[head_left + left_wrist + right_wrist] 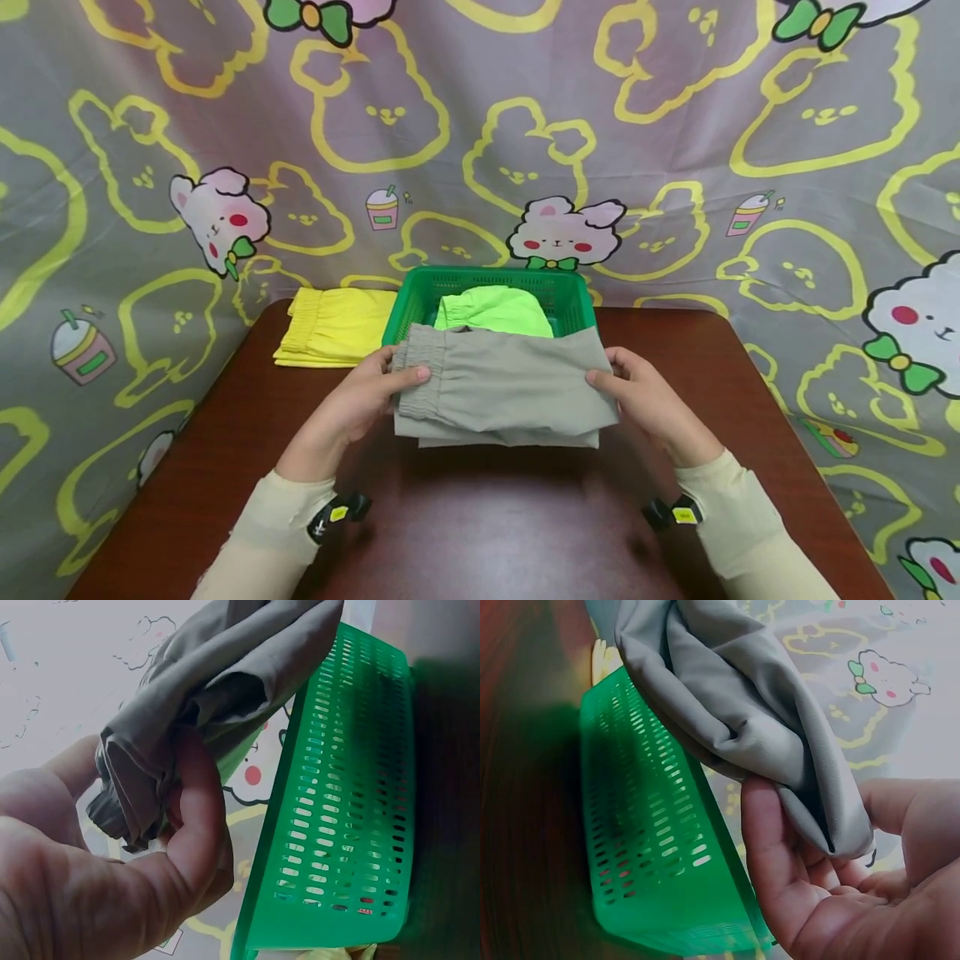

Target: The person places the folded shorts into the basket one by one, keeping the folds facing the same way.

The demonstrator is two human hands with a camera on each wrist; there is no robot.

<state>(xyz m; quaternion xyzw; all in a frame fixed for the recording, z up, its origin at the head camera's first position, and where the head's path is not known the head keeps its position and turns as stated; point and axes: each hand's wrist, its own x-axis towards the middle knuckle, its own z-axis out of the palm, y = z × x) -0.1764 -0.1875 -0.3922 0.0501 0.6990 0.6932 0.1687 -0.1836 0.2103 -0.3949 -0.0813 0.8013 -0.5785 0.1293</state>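
Folded grey shorts [510, 383] with a gathered elastic waistband hang between both hands, in front of and above the near side of a green basket [573, 292]. My left hand [375, 387] pinches the waistband end, thumb on top and fingers beneath. At the other end, my right hand [637, 392] grips the folded edge the same way. Both wrist views show the layered grey cloth between thumb and fingers, with the basket's slotted wall [330, 825] beyond. Inside the basket lies a bright green garment [495, 308], its lower part hidden by the shorts.
Folded yellow shorts [341, 325] lie on the brown table [480, 533] just left of the basket. Behind the table hangs a grey curtain [660, 100] with yellow outlines and cartoon animals, which also runs along both sides.
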